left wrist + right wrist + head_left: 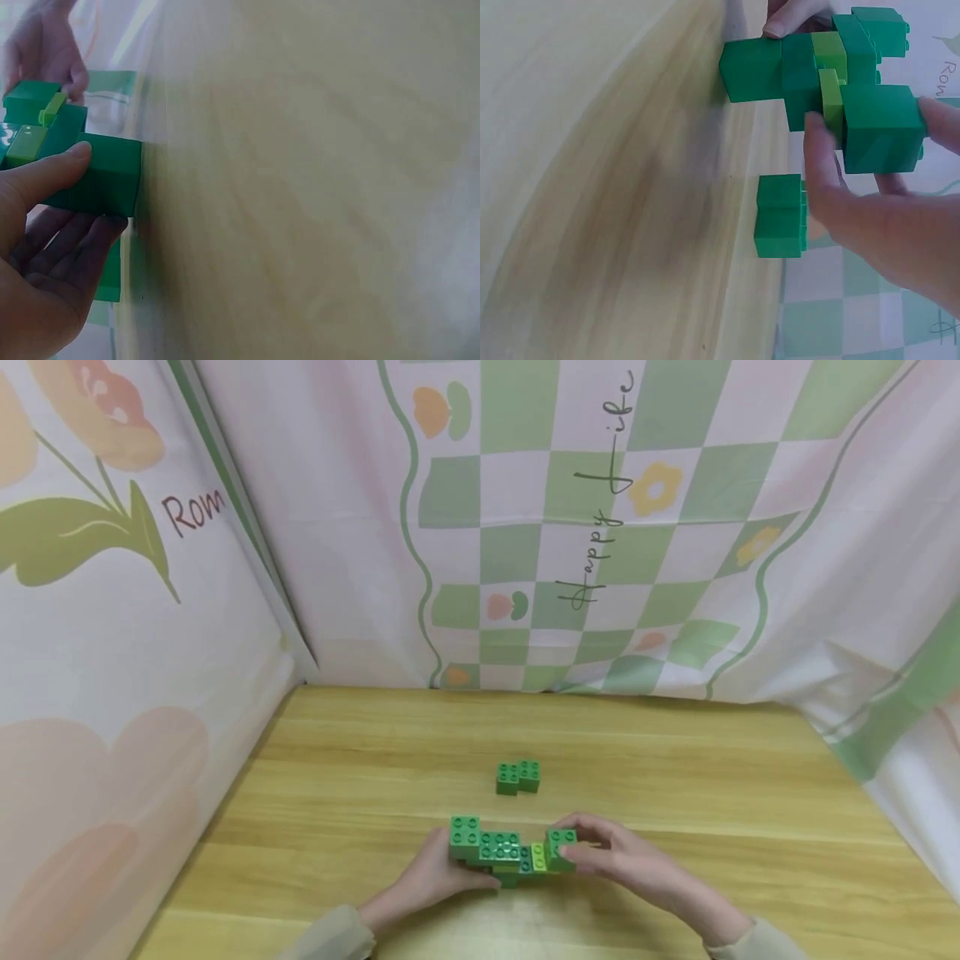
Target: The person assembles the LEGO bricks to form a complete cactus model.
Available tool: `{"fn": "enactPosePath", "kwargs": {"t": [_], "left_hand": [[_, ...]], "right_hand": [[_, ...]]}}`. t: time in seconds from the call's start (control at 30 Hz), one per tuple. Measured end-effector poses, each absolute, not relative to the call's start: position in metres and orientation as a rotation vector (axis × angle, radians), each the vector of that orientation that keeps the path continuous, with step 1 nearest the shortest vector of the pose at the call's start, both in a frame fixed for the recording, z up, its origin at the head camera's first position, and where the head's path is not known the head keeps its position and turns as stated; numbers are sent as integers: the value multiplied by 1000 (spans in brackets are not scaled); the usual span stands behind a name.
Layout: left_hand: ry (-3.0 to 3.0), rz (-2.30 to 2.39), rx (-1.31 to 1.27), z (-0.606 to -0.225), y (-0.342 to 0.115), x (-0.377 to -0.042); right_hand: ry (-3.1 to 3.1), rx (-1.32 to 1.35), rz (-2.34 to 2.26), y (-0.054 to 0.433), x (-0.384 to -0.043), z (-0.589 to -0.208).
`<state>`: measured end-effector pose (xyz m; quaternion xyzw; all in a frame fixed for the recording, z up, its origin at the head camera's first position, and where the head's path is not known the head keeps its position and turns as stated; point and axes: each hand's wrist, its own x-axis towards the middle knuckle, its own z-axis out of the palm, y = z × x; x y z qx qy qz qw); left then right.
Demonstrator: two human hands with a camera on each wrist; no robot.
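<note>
Both hands are at a built piece of green toy building bricks [500, 845] in the head view, near the front of the table. My left hand [441, 870] grips its left and lower part. In the left wrist view the thumb [69, 166] lies on a dark green brick [112, 176], with fingers curled below it. At the other end my right hand [630, 862] pinches a green brick [556, 850] between thumb and fingers. Thin light green bricks [831, 101] show within the piece in the right wrist view, beside that end brick.
Two loose green bricks, a left one [507, 781] and a right one [529, 777], stand side by side on the wooden table [360, 752], beyond the hands. A printed cloth [517, 552] hangs behind the table, and another [112, 677] along its left side.
</note>
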<state>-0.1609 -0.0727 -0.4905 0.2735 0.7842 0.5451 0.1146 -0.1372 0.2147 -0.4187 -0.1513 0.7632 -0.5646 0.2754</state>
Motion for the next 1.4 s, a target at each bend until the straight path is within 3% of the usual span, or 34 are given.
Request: {"fn": "enactPosePath", "kwargs": {"t": [0.83,1.4], "left_hand": [[2316,1566,773,-490,-71,-157],[2268,1623,758,-484,-72,-155]], "right_hand": [[2395,-495,-1341,219,-146,-403],[2552,-455,-1340,221,-186,-420]]}}
